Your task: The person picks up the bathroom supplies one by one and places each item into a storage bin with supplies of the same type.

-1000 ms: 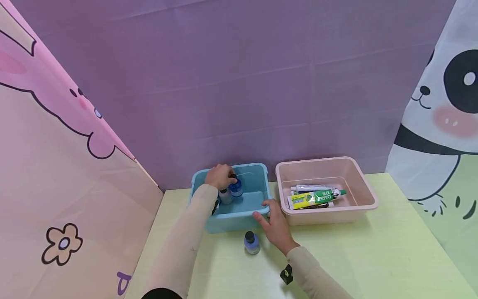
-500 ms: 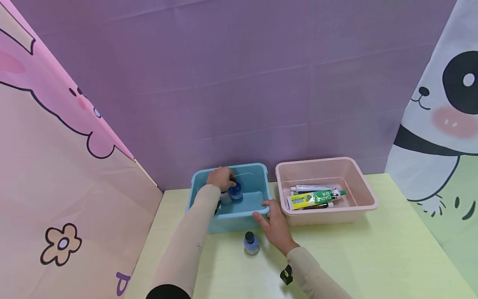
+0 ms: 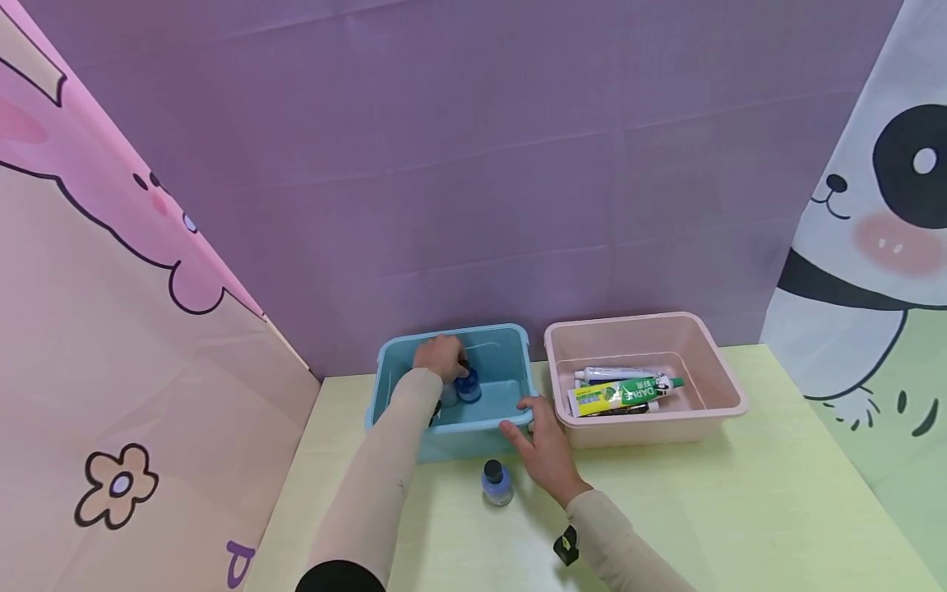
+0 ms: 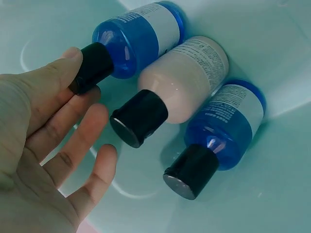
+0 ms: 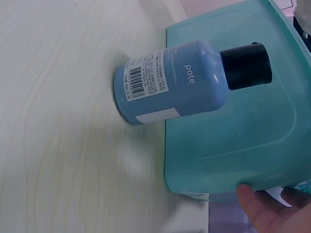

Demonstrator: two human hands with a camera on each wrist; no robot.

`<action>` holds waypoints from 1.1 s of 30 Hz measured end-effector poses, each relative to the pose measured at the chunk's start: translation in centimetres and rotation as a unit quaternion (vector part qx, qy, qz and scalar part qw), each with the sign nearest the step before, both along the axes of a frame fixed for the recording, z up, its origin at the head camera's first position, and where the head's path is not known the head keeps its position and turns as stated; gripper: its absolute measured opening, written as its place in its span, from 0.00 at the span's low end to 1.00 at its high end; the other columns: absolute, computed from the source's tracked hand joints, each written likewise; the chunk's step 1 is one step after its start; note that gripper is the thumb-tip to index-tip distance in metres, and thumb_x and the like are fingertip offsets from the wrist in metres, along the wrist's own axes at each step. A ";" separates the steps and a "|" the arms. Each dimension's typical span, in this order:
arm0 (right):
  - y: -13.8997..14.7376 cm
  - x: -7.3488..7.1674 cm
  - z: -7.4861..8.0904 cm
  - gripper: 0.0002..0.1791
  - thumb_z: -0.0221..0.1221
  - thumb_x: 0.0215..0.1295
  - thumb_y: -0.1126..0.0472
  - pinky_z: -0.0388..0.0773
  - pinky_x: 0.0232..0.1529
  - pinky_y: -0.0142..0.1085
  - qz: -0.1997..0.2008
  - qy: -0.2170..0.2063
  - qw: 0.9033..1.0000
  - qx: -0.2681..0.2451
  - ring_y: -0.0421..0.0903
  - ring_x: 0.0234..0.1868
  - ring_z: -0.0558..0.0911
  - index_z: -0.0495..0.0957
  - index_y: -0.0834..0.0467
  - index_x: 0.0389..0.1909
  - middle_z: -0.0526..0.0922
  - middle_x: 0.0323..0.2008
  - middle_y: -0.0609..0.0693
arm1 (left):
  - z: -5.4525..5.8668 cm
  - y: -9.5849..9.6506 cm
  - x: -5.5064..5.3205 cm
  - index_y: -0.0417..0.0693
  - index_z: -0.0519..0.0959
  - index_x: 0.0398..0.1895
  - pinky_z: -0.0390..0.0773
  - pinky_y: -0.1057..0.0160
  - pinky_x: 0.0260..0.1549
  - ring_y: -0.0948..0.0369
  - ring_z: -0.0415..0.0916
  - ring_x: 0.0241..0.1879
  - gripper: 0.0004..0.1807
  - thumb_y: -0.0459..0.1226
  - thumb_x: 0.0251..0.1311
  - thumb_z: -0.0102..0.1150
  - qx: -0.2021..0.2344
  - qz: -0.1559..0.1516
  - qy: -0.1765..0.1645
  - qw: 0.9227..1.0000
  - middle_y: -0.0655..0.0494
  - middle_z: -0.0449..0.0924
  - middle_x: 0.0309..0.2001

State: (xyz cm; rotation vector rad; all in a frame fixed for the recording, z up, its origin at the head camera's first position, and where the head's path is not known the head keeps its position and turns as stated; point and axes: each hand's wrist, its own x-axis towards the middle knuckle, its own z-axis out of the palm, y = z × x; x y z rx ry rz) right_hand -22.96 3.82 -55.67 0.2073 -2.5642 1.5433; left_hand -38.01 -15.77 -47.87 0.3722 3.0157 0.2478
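Note:
Inside the light blue plastic bin point(image 3: 473, 444), my left hand point(image 3: 439, 358) pinches the black cap of a blue bottle point(image 4: 141, 41) between thumb and index finger, the other fingers loosely spread. Beside that bottle stand a pale pinkish bottle point(image 4: 187, 80) and a second blue bottle point(image 4: 226, 124), both black-capped; the left hand and forearm mostly cover these two in the head view. My right hand point(image 3: 547, 452) grips the bin's near right corner, thumb against the front wall and fingers at the side. A periwinkle-blue bottle point(image 5: 170, 82) with a black cap stands upright on the table before the bin.
A pink bin point(image 3: 651, 421) stands right of the blue one, holding a yellow-green toothpaste tube point(image 3: 621, 395) and other tubes. Both bins sit at the back of the pale wood-look table point(image 3: 740, 510), against a purple cloth backdrop point(image 3: 473, 164). Printed panels flank the table.
My left hand has sunk lower into the blue bin and slightly to the right, still at the blue bottle's cap. The right hand and the bottle on the table have stayed in place.

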 end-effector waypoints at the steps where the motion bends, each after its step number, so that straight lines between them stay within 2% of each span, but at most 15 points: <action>1: 0.0 0.0 -0.1 0.25 0.60 0.72 0.43 0.73 0.68 0.58 0.000 0.000 1.000 -0.001 0.57 0.62 0.75 0.66 0.53 0.59 0.72 0.63 0.56 | 0.0 0.0 0.1 0.50 0.90 0.43 0.86 0.51 0.46 0.54 0.85 0.44 0.11 0.40 0.58 0.75 -0.001 0.001 -0.001 1.000 0.54 0.89 0.43; 5: -0.2 -0.1 -0.3 0.25 0.60 0.72 0.43 0.73 0.69 0.56 0.001 0.002 1.000 -0.003 0.56 0.62 0.75 0.67 0.53 0.59 0.72 0.63 0.56 | -0.3 -0.2 0.1 0.51 0.90 0.44 0.86 0.51 0.46 0.53 0.85 0.45 0.11 0.40 0.59 0.74 -0.002 0.001 -0.005 1.000 0.53 0.89 0.45; 12: -0.1 -0.2 -0.6 0.25 0.60 0.72 0.43 0.73 0.68 0.52 0.008 0.016 1.000 -0.003 0.53 0.61 0.75 0.68 0.55 0.59 0.72 0.62 0.54 | 0.1 -0.2 0.6 0.48 0.88 0.51 0.85 0.48 0.50 0.50 0.85 0.50 0.14 0.39 0.62 0.72 0.011 0.005 -0.017 1.000 0.51 0.89 0.50; 22: 0.1 -0.2 -0.3 0.26 0.60 0.72 0.43 0.75 0.66 0.53 0.010 0.020 1.000 -0.007 0.54 0.59 0.75 0.67 0.55 0.59 0.72 0.62 0.55 | -0.4 -0.2 -0.1 0.50 0.89 0.45 0.85 0.49 0.47 0.53 0.85 0.46 0.10 0.41 0.63 0.70 0.035 0.012 -0.012 0.999 0.53 0.89 0.45; 26: 0.1 -0.2 -0.3 0.26 0.60 0.72 0.42 0.75 0.65 0.53 0.010 0.025 1.000 -0.009 0.54 0.59 0.75 0.67 0.54 0.59 0.73 0.61 0.55 | 0.7 -0.3 0.1 0.48 0.89 0.48 0.85 0.49 0.47 0.53 0.86 0.45 0.12 0.41 0.64 0.69 0.055 0.004 0.005 0.998 0.51 0.89 0.46; 33: 0.1 -0.3 -0.6 0.26 0.59 0.72 0.42 0.76 0.62 0.52 0.009 0.039 0.999 -0.004 0.53 0.56 0.76 0.67 0.55 0.58 0.73 0.60 0.55 | 3.7 -0.6 1.5 0.48 0.88 0.49 0.85 0.51 0.46 0.53 0.86 0.46 0.13 0.43 0.67 0.66 0.102 -0.008 0.031 0.994 0.50 0.89 0.47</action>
